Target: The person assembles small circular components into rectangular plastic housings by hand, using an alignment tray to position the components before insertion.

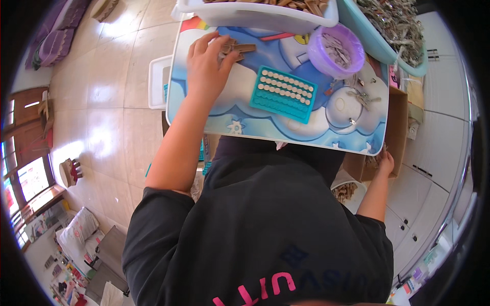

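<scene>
**Left Hand (206, 66) at Loose Brown Pieces (245, 48), Far Left of Table (232, 89)**

The brown pieces are lying in a small pile directly at my left fingertips, partly under them and extending to the right. My left hand is resting palm down, half curled, its thumb standing apart from the forefinger; I cannot tell whether it is gripping a piece. My right hand (386, 163) is hanging beyond the table's right edge, beside an open cardboard box (399, 122). Its fingers are partly hidden, so I cannot tell its grip.

Containers: a white bin (265, 14) at the far edge is holding more brown pieces. A teal tray (280, 108) is lying mid-table, white round pieces (286, 84) occupying its far rows. A purple bowl (318, 62) is containing pale slender pieces (336, 50). Behind it, a light blue tub (363, 29) is brimming with shiny bits (393, 25). Below the table, a white bucket (360, 195) is holding tan pieces (343, 192).
</scene>
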`<state>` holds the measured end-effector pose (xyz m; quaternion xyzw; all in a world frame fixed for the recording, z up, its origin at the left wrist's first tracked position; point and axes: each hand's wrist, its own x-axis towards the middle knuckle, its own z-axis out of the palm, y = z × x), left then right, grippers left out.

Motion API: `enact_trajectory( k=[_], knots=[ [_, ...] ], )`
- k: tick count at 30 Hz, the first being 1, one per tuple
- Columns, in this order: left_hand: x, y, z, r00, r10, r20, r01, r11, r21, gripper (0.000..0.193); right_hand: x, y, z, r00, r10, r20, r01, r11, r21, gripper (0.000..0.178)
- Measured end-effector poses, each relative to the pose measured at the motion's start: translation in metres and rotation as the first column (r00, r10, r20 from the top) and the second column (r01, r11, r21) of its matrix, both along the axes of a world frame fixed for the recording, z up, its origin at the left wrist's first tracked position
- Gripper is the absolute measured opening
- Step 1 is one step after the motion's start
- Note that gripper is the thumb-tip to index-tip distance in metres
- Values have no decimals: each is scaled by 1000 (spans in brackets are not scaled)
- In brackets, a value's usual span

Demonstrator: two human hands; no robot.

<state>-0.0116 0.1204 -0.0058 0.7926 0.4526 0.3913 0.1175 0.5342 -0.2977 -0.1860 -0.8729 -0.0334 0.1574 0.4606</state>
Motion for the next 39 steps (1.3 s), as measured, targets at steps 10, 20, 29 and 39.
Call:
enact_trajectory(
  k=[10, 20, 29, 39],
  knots=[
    [0, -19, 15, 978, -29, -207, 37, 999, 34, 18, -146, 147, 166, 823, 74, 564, -275, 919, 281, 21],
    [43, -110, 46, 678, 4, 735, 735, -7, -678, 23, -328, 214, 209, 30, 553, 833, -963, 240, -125, 35],
    [51, -127, 28, 464, 491, 738, 841, 17, -540, 35, -309, 200, 204, 311, 563, 766, -821, 565, -82, 36],
    [57, -130, 36, 506, 420, 753, 822, 32, -569, 35, -237, 185, 199, 612, 645, 459, -668, 732, -137, 18]
  ],
)
